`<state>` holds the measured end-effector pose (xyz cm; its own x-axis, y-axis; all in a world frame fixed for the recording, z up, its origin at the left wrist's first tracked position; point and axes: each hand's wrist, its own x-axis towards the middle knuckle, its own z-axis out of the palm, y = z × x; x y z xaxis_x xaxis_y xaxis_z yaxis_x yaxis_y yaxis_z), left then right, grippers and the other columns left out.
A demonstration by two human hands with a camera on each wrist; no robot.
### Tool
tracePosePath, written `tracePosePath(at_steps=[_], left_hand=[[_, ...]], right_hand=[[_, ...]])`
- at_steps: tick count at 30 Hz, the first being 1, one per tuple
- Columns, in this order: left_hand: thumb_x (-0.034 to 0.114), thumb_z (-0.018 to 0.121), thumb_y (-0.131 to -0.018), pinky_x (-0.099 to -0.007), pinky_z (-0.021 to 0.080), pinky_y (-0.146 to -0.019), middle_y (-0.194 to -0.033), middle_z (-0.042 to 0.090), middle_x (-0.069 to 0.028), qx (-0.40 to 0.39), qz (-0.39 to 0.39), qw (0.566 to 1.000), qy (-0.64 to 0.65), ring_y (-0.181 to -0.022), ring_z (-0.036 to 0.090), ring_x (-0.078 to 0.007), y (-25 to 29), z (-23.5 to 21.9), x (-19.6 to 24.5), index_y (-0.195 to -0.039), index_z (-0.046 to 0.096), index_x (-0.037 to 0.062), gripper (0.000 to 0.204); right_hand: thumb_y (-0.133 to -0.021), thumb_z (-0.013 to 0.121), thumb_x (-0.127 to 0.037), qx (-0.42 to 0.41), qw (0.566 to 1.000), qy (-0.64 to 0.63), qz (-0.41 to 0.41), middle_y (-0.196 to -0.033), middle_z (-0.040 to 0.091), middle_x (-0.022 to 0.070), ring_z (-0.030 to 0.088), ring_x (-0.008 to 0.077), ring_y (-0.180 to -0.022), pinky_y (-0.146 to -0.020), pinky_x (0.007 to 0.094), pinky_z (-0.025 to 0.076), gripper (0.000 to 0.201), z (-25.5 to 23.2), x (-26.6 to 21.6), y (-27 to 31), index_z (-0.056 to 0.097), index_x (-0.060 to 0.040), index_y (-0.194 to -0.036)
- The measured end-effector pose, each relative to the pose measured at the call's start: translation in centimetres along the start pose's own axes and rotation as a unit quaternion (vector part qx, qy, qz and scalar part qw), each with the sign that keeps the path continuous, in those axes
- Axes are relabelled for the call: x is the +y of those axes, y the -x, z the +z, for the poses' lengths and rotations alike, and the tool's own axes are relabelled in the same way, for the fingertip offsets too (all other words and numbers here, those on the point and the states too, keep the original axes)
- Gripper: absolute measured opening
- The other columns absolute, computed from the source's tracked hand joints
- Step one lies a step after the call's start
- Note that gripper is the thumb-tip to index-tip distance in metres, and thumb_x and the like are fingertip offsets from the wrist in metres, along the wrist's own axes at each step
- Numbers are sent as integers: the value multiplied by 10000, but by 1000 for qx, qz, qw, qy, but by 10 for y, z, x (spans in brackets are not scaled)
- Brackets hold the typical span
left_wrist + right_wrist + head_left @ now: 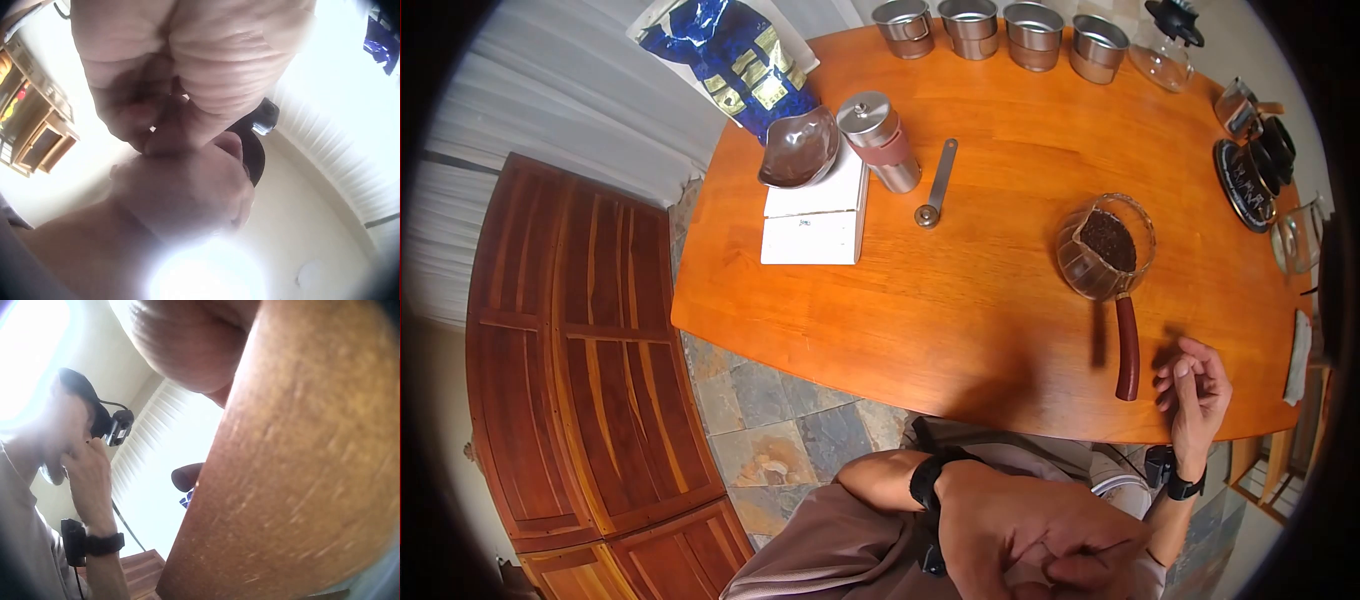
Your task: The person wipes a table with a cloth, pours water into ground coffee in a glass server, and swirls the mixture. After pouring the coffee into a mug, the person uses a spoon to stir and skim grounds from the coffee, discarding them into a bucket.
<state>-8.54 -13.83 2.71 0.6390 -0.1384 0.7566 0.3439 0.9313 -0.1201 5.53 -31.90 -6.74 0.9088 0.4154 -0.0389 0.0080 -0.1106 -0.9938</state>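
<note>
My left hand [1050, 535] is raised to my face, its fingers curled in. In the right wrist view this hand [90, 478] touches the face around the nose and mouth, and no object shows in it. At the near right table edge, my right hand [1198, 395] rests with loosely bent fingers and holds nothing. Just left of it lies the reddish-brown handle [1127, 350] of a ribbed glass coffee server [1085, 265]. Dark coffee grounds [1107, 240] fill part of the server, which sits on the wooden table [990, 300].
A hand grinder [885, 145] stands beside a white scale [812, 235] bearing a brown dish [798, 150]. The grinder's crank [940, 185] lies nearby. Behind are a blue bag [740, 60] and several metal cups [1033, 40]. Glassware and a black saucer [1240, 185] line the right edge.
</note>
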Motion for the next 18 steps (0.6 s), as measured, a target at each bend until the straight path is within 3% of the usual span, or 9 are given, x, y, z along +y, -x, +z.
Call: tracePosePath(at_steps=[1,5,7,8,13,18], left_hand=[[-68,683,-846,-284,361,-555,-686,394,-17,60,12,996,-59,-620,397,-155,1,3,-2,-858,318,92,399],[-55,678,-858,-283,365,-553,-713,409,-32,-6,50,994,-96,-620,405,-158,-1,-8,-4,-861,307,80,395],[-48,678,-863,-280,359,-556,-693,395,-23,2,-10,1000,27,-627,401,-164,-1,-2,1,-848,310,87,392],[-48,678,-863,-280,359,-556,-693,395,-23,2,-10,1000,26,-627,401,-164,-2,-1,5,-848,310,87,392],[-54,668,-864,-284,346,-557,-670,377,-10,-42,-171,976,-128,-637,386,-165,-10,-1,35,-834,314,98,386],[-76,646,-869,-286,325,-557,-652,361,9,-44,-169,972,-160,-647,367,-155,-12,1,38,-829,324,108,373]], right_hand=[[-981,600,-106,-1,1000,0,1,-825,657,52,605,78,-669,-497,166,429,240,0,0,0,604,1,-1196],[-981,601,-105,2,1000,4,0,-825,657,51,603,78,-668,-498,167,429,236,1,-1,0,609,-1,-1192],[-980,602,-102,2,1000,0,4,-822,657,50,604,80,-668,-499,168,431,232,1,-1,0,611,0,-1189],[-980,602,-102,1,1000,-1,3,-822,657,50,604,80,-668,-499,168,431,232,1,-1,-1,611,0,-1189],[-980,601,-95,4,1000,3,1,-824,656,52,606,81,-670,-499,169,437,233,0,0,0,608,5,-1190],[-980,600,-93,7,1000,-5,-3,-821,654,57,609,84,-670,-500,173,448,232,-1,0,0,609,10,-1188]])
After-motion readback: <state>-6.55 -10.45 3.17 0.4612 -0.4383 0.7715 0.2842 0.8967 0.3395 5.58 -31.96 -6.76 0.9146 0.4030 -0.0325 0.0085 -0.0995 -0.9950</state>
